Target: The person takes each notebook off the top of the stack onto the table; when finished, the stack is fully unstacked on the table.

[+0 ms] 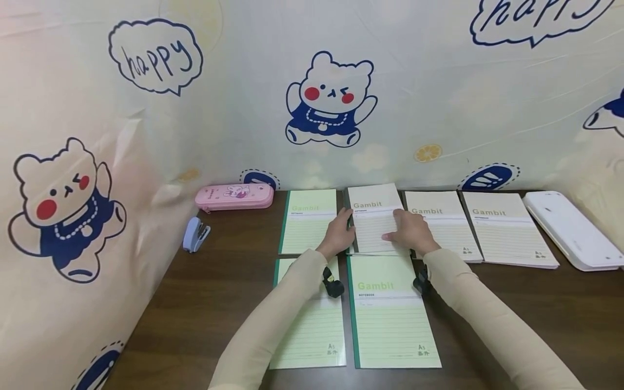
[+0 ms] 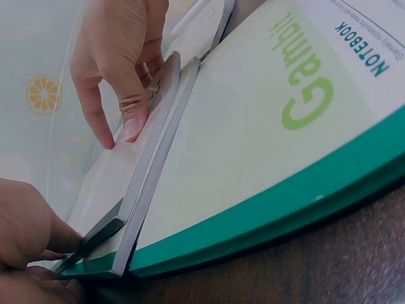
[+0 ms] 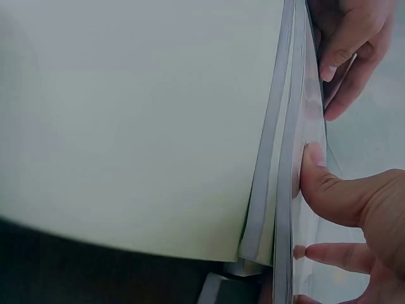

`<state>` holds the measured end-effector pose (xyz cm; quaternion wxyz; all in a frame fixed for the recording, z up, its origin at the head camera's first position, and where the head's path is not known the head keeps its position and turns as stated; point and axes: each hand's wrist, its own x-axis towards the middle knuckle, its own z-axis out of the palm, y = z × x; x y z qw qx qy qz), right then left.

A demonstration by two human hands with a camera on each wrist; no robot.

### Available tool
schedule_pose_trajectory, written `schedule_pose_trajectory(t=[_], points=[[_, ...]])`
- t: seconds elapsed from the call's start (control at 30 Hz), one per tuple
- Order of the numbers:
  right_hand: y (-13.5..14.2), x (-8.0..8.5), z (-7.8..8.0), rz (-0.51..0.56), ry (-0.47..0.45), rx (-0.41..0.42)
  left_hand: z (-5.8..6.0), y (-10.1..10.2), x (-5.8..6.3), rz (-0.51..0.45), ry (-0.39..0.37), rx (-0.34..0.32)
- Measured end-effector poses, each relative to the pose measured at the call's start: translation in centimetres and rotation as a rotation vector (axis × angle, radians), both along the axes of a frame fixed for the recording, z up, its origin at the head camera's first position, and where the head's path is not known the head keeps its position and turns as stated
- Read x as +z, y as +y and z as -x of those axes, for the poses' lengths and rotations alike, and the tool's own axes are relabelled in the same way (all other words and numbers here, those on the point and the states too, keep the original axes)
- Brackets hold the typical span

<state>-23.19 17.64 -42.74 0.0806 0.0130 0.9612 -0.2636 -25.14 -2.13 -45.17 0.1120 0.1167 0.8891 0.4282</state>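
A grey-spined, pale-covered notebook (image 1: 372, 230) lies in the back row of the table, on top of a green-spined notebook (image 2: 104, 263). At its spine my left hand (image 1: 337, 234) pinches the edge, thumb above and fingers at the side. My right hand (image 1: 413, 232) rests with thumb and index finger fairly straight on the cover's right part; its other fingers are partly hidden near the right edge. In the right wrist view the right thumb (image 3: 329, 183) touches the cover. Directly in front lies a green-spined notebook (image 1: 392, 325).
Green-spined notebooks (image 1: 309, 227) lie to the left, one partly under the left sleeve. Two notebook piles (image 1: 507, 227) stand on the right beside a white case (image 1: 575, 230). A pink pencil case (image 1: 235, 196) and a blue stapler (image 1: 195, 234) sit at the back left, near a printed cloth (image 1: 244, 119).
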Motion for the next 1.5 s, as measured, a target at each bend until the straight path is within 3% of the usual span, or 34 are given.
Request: schedule_pose_trajectory(t=[0.2,0.43,0.53,0.67,0.83,0.97,1.1,1.27,1.5], points=[[2.2,0.5,-0.2,0.095,0.039,-0.026,-0.3,0.2,-0.4,-0.053,-0.036,-0.009],[4.8,2.0,-0.4,0.532,-0.055,-0.089,-0.2,0.1,-0.3,0.006,0.012,-0.051],[5.5,2.9,-1.7,0.601,-0.005,-0.143,-0.2,0.0,-0.3,0.018,0.011,-0.058],[7.5,4.1,-5.5,0.589,0.155,-0.154,0.0,-0.1,-0.1,0.026,0.012,-0.048],[12.0,4.8,-12.5,0.448,0.277,-0.19,0.6,-0.2,0.0,0.044,0.032,-0.06],[15.0,3.6,-18.0,0.361,0.242,-0.265,0.9,-0.6,0.3,0.044,0.041,-0.052],[15.7,1.1,-22.0,0.317,0.154,-0.297,0.8,-1.1,0.2,0.065,0.037,-0.035],[15.5,-1.8,-24.0,0.262,0.053,-0.261,0.4,-1.1,-0.2,0.052,0.008,-0.04],[14.6,-2.9,-24.3,0.157,0.097,-0.209,0.4,-0.5,-0.2,0.022,0.006,-0.052]])
